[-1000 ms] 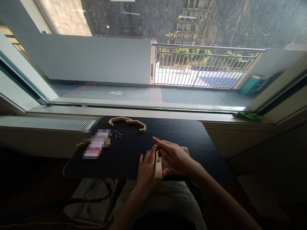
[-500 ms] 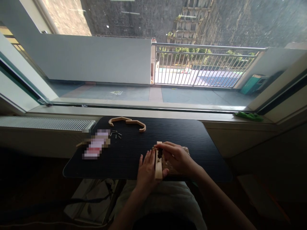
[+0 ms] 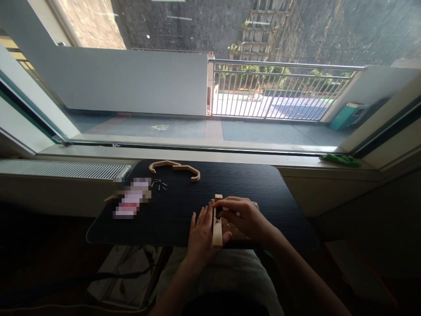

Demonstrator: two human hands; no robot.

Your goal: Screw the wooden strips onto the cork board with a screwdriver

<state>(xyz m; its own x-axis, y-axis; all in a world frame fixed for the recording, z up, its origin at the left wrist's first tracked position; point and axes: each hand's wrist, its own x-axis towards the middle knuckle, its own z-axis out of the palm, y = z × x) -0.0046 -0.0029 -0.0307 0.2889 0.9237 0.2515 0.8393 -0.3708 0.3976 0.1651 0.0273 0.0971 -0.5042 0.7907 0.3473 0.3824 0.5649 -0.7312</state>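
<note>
The right hand (image 3: pixel 240 215) is closing its fingers and thumb around a small dark tool (image 3: pixel 219 213), which is standing over a pale wooden bar (image 3: pixel 217 237); its tip is too small to make out. The left hand (image 3: pixel 202 232) is clamping the bar, its fingers lying along one side and its thumb showing on the other. The bar is running lengthwise between the two hands, and a brown board (image 3: pixel 233 231) is lying partly beneath the right hand. On the dark surface (image 3: pixel 263 184), two curved wooden pieces (image 3: pixel 164 163) are resting beyond the left hand, with small metal pieces (image 3: pixel 157 180) and a blurred packet (image 3: pixel 133 199) lying farther left of it.
</note>
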